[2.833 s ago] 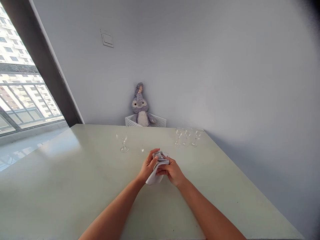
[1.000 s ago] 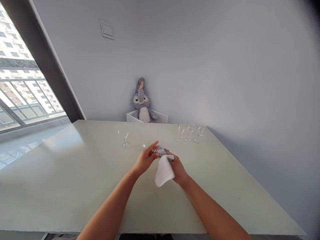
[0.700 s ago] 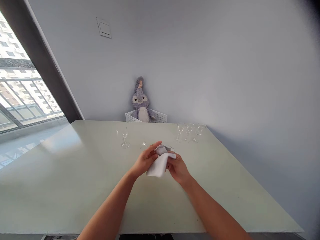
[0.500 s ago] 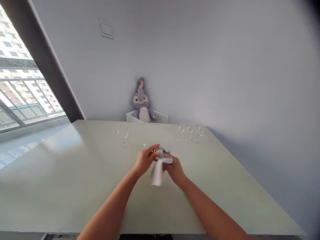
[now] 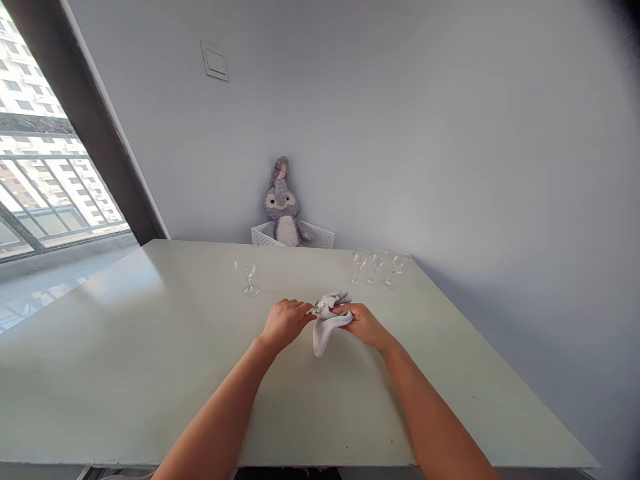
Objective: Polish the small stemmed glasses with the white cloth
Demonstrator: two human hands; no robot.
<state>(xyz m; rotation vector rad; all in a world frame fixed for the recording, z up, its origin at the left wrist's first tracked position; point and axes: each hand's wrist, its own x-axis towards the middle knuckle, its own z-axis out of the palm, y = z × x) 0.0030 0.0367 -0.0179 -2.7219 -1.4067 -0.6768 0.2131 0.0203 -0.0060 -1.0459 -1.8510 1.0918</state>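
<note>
A: Where is the held glass [image 5: 317, 309]?
B: Between the two hands, over the middle of the table [image 5: 150, 380]. Only a clear glint shows; the cloth [image 5: 326, 323] covers most of it, and I can't make out its rim or foot.
A: And the grip?
B: The left hand [image 5: 287, 325] pinches the glass with thumb and fingertips at the cloth's left edge, its back hiding whatever lies behind. The right hand [image 5: 364, 323] clasps the cloth, thumb underneath, and a loose end hangs below. Some right fingertips are lost in the folds.
A: Does anything touch the table?
B: I can't tell. Both forearms run off the bottom.
A: Other glasses?
B: A lone glass [image 5: 250, 275] stands upright on the left. Three glasses [image 5: 378, 259] stand close together at the far right; their outlines overlap and fade into the pale surface.
A: Behind?
B: A plush toy [image 5: 287, 230] sits in a white basket [image 5: 320, 237], whose lower part the table hides. The window [image 5: 45, 167] is cut off at the left.
</note>
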